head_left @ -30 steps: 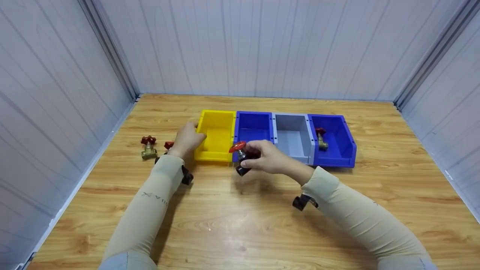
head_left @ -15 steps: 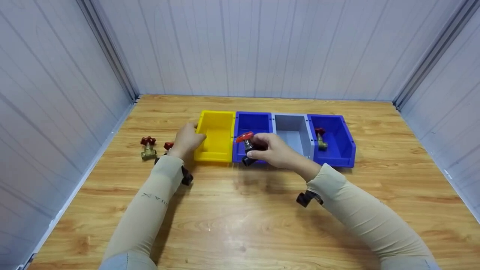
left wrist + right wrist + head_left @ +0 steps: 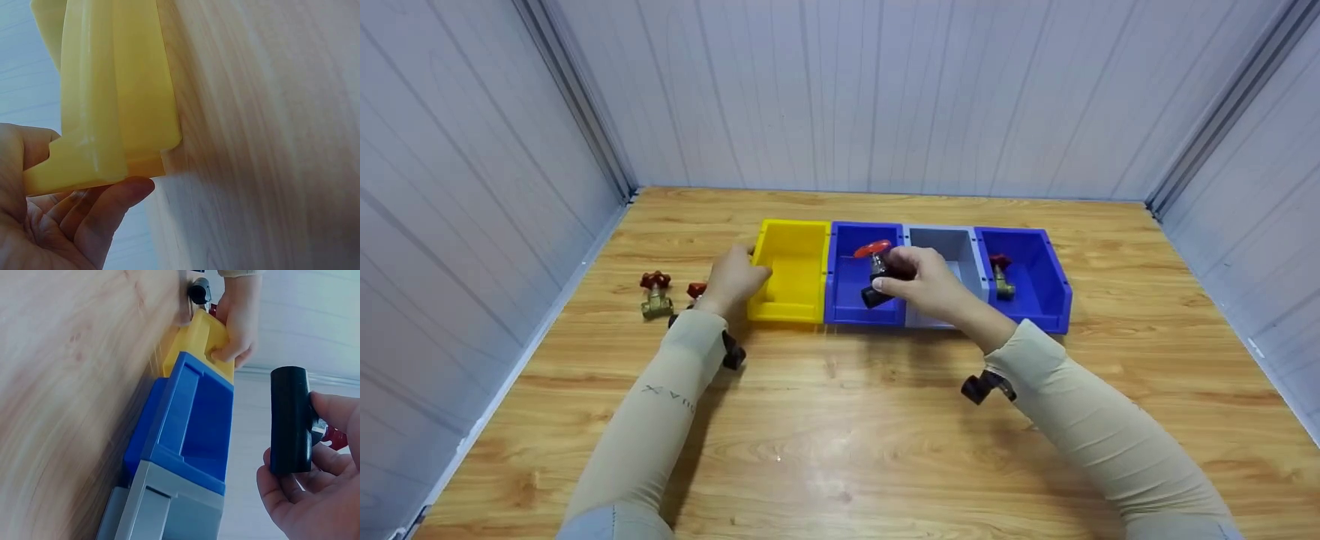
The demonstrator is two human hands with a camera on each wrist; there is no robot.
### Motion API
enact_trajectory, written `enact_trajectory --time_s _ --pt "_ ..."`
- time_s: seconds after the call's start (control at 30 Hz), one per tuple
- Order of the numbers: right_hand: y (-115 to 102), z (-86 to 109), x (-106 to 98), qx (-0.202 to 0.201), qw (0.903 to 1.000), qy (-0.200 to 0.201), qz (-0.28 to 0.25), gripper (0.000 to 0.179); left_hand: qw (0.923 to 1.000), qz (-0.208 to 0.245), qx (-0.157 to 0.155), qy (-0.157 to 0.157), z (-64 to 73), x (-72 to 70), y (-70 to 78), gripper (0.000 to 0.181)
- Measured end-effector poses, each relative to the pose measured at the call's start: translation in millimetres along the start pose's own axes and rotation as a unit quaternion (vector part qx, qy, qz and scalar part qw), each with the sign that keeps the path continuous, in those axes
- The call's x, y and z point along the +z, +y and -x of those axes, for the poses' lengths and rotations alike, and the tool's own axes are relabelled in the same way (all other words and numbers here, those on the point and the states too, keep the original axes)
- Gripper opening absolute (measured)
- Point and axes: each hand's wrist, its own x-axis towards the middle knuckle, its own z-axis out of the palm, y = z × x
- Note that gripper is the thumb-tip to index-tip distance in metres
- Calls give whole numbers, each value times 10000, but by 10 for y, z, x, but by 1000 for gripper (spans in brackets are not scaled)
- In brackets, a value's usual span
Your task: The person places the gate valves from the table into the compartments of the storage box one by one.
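My left hand (image 3: 731,281) grips the left side wall of the yellow bin (image 3: 787,313); the left wrist view shows its fingers and thumb (image 3: 121,194) on either side of the plastic. In my right hand (image 3: 934,285) is a valve (image 3: 876,295) with a black T-shaped body and a red handwheel. It hangs in the air above the left blue bin (image 3: 859,315), near the grey bin (image 3: 941,229). The right wrist view shows the black body (image 3: 291,419) between thumb and fingers, with the red handwheel partly hidden by the hand.
The right blue bin (image 3: 1048,319) ends the joined row and holds a brass valve (image 3: 1003,286) with a red handwheel. Another brass valve (image 3: 658,304) stands on the wooden table at left. Beside it, a red handwheel (image 3: 697,289) shows, mostly hidden by my left wrist. Pale walls enclose the table.
My right hand has lifted the valve and carried it rightward and farther from me, from the front of the left blue bin to above it. The left hand keeps its place.
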Motion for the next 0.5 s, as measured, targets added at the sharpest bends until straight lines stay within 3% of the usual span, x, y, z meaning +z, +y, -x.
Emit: enact_trajectory --time_s 0.5 --pt "93 -24 -160 578 9976 368 -117 22 9998 -82 166 38 -3 1 -7 62"
